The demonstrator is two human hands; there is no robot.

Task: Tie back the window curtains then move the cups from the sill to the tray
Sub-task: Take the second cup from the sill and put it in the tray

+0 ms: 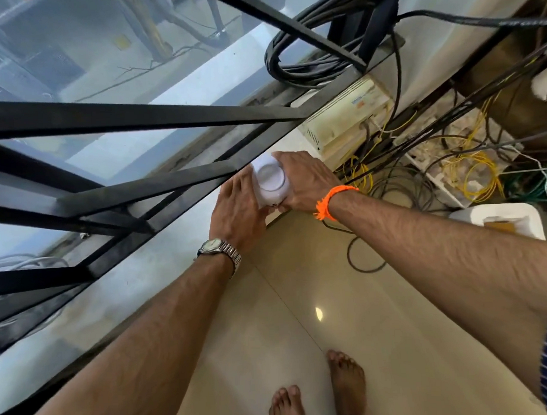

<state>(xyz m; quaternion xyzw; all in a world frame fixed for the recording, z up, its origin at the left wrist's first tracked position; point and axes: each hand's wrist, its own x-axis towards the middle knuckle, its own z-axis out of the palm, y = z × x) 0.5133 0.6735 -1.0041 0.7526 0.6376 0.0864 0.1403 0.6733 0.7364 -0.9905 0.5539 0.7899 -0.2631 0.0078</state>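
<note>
Left grip and right grip both clasp a white cup between them, at the near edge of the sill, beside the black window grille

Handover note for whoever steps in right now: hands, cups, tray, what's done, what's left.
Left hand and right hand both grip one white cup at the sill edge, beside the window grille; lifted or resting, cannot tell. Curtains, tray and other cups are out of view, so the tie-back is unconfirmed. Left: carry this cup to the tray, then check for more.
</note>
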